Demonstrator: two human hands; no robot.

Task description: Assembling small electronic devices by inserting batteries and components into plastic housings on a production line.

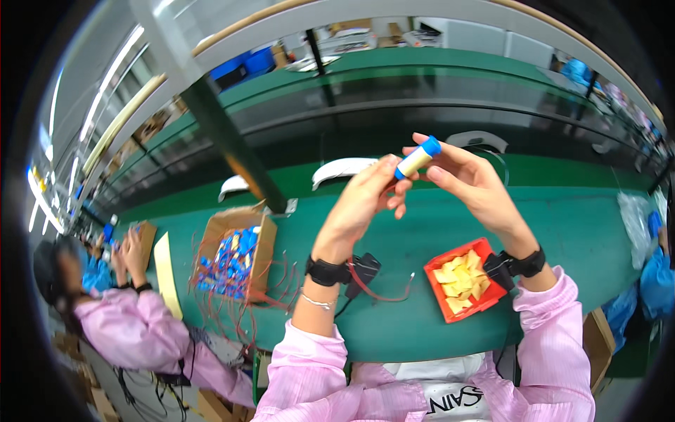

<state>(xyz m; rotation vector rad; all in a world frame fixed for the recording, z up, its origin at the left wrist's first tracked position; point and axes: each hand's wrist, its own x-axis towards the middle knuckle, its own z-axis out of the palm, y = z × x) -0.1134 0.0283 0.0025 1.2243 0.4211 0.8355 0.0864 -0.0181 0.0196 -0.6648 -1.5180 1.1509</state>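
Observation:
Raised above the green bench, a blue cylindrical battery pack (pixel 416 161) with a pale yellow strip around its middle tilts up to the right. My left hand (pixel 356 205) pinches its lower end between thumb and fingers. Around the upper end curl the fingers of my right hand (pixel 478 184), with the thumb close to the pack's side. A thin red wire (pixel 383 298) hangs below my left wrist and ends in a small connector over the bench. Beneath my right forearm stands a red tray (pixel 444 304) holding yellow paper pieces (pixel 460 280).
A cardboard box (pixel 264 257) of blue wired packs stands on the left, red wires spilling over its edge. Beside it lies a yellow strip (pixel 166 274). White curved parts (pixel 341 169) rest along the bench's back. A co-worker in pink (pixel 140 327) sits at left; a clear plastic bag (pixel 635 228) lies right.

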